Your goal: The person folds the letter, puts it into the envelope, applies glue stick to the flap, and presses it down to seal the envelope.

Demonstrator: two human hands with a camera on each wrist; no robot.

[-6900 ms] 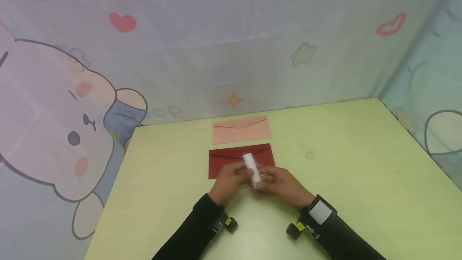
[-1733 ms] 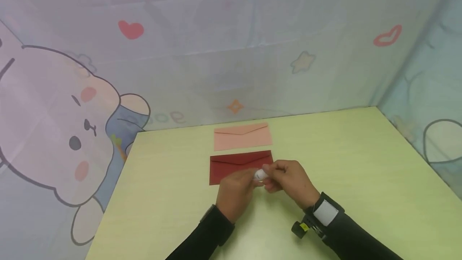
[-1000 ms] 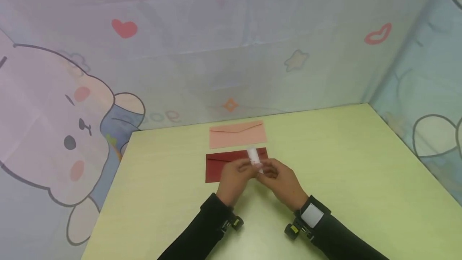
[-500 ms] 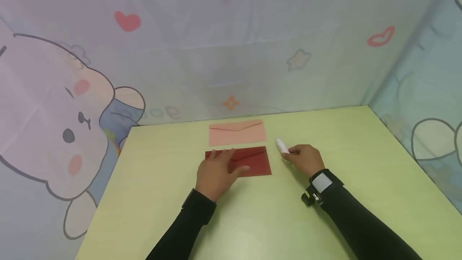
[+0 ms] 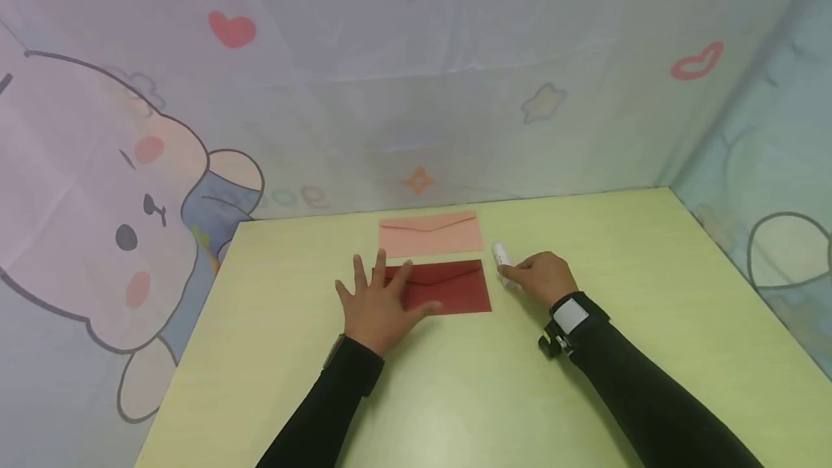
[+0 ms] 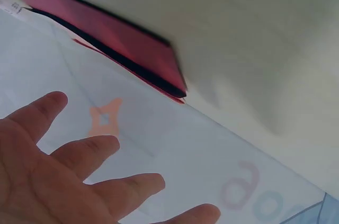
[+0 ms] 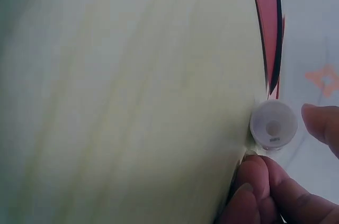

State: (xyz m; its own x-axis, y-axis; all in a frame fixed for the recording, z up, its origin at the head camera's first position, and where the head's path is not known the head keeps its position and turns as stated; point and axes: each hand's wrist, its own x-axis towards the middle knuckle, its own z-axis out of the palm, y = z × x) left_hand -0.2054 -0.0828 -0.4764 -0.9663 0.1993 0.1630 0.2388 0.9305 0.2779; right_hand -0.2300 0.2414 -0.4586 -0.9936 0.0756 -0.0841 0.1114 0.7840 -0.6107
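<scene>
In the head view a white glue stick lies on the table just right of the dark red envelope. My right hand is at it, one fingertip over the tube. The right wrist view shows the round end of the glue stick on the table, its upper side apart from a fingertip; other curled fingers rest close beside it. My left hand is spread over the left end of the dark red envelope, and its fingers look straight in the left wrist view.
A pink envelope lies behind the dark red one, close to the back edge of the pale yellow table. A printed cloth hangs behind the table and along its sides.
Both hands held the glue stick together earlier, then parted. My right hand brought it right and set it down beside the envelopes. My left hand moved left and spread its fingers.
</scene>
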